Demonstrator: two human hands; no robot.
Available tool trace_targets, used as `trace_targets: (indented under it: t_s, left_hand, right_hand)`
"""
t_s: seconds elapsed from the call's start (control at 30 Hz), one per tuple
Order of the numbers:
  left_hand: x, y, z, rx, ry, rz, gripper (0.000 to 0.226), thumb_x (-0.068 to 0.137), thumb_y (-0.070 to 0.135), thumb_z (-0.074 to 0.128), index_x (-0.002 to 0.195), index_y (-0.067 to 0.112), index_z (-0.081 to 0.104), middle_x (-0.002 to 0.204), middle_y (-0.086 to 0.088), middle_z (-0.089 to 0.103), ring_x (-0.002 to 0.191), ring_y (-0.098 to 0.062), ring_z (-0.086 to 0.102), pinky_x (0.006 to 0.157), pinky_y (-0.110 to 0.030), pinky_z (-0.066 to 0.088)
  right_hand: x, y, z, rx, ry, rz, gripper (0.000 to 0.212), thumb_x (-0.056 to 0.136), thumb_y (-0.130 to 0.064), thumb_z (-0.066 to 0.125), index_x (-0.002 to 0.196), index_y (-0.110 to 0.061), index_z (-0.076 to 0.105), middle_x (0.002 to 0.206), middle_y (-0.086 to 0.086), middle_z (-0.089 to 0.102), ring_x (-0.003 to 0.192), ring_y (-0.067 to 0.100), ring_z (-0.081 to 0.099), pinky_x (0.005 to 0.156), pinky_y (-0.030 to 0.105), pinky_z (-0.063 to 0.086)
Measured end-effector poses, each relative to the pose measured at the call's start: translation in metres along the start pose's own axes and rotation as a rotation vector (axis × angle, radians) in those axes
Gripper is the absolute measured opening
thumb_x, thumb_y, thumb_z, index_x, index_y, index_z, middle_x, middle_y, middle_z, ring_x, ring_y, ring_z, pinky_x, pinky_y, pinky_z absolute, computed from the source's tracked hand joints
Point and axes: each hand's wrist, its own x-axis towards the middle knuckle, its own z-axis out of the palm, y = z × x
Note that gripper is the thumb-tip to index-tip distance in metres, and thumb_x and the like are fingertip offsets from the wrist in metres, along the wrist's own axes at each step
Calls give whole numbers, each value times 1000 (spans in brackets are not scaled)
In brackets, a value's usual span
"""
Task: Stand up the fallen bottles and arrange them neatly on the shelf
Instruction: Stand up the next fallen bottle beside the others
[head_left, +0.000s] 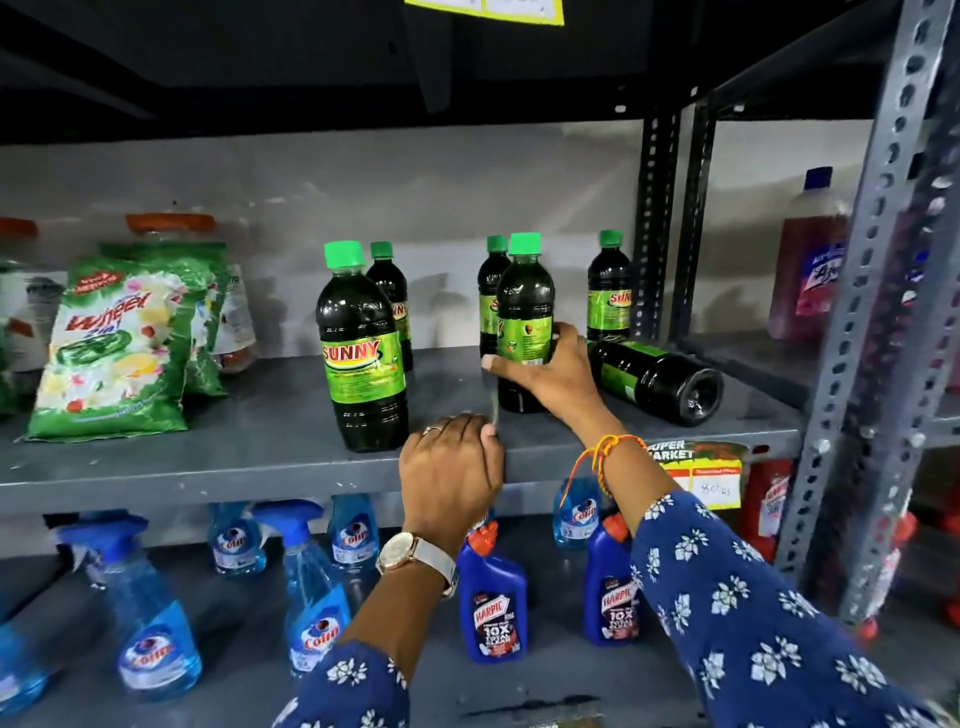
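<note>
Dark bottles with green caps and green Sunny labels stand on the grey shelf (208, 457). My right hand (550, 374) grips the lower half of one upright bottle (524, 306) near the middle. Right of it, one bottle (660, 379) lies on its side, base toward me. A larger upright bottle (363, 353) stands front left of my hands. Three more stand at the back: one (392, 291) behind the large bottle, one (491, 280) behind the held bottle, one (609, 291) by the upright post. My left hand (449, 478) rests curled on the shelf's front edge, holding nothing.
Green Wheel detergent packets (111, 343) lean at the shelf's left. A slotted metal post (862, 332) rises at the right, with a red bottle (810, 260) behind it. Below are blue spray bottles (150, 613) and Harpic bottles (493, 603). A price tag (701, 473) hangs on the shelf edge.
</note>
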Motion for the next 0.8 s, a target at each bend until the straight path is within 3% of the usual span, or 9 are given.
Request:
trace_targets:
  t_s: [0.07,0.2,0.3,0.37,0.53,0.63,0.8]
  left_hand:
    - [0,0,1,-1,7,1,36,87,22,36,76,13,70,77,-4,72,69,-23,66,59,-31,44]
    - [-1,0,1,-9,37,8,37,86,22,37,77,11,70,76,-5,73,68,-24,66,59,-31,44]
    - [-1,0,2,-20,44,6,37,86,22,37,78,10,71,79,-6,73,69,-24,67,60,-31,45]
    - [-1,0,2,-29,45,0,37,86,22,38,79,10,72,80,-6,74,71,-24,67,62,-31,46]
    - [-2,-1,2,-42,48,11,38,87,23,37,80,11,73,83,-5,74,73,-22,68,64,-30,46]
    - [-3,-1,3,-34,52,17,38,87,23,37,81,11,72,82,-5,74,72,-22,68,64,-30,46]
    - [-2,-1,5,-37,69,14,38,86,23,37,81,11,73,82,-4,74,74,-21,68,64,-31,47]
  right_hand:
    - [0,2,0,-31,19,-28,88,43,-52,84,110,-12,44,112,9,55,102,22,55,84,34,47]
    - [2,6,-1,63,-46,20,63,55,-29,77,103,-23,37,91,-3,59,93,21,59,66,24,41]
    - [2,4,0,133,-32,6,75,52,-34,82,110,-18,38,108,8,58,97,20,57,76,28,48]
    - [1,5,-1,89,3,-20,80,48,-39,86,108,-15,39,108,7,57,96,19,58,80,31,48]
    - [5,7,-1,132,-56,63,76,58,-25,78,120,-14,35,109,6,61,103,23,58,89,36,48]
    - [2,6,-1,156,-40,52,76,53,-34,84,110,-16,36,99,-1,57,92,15,57,77,28,46]
    - [4,7,-1,103,-48,47,48,62,-27,77,99,-20,46,95,-2,59,89,16,57,70,23,41]
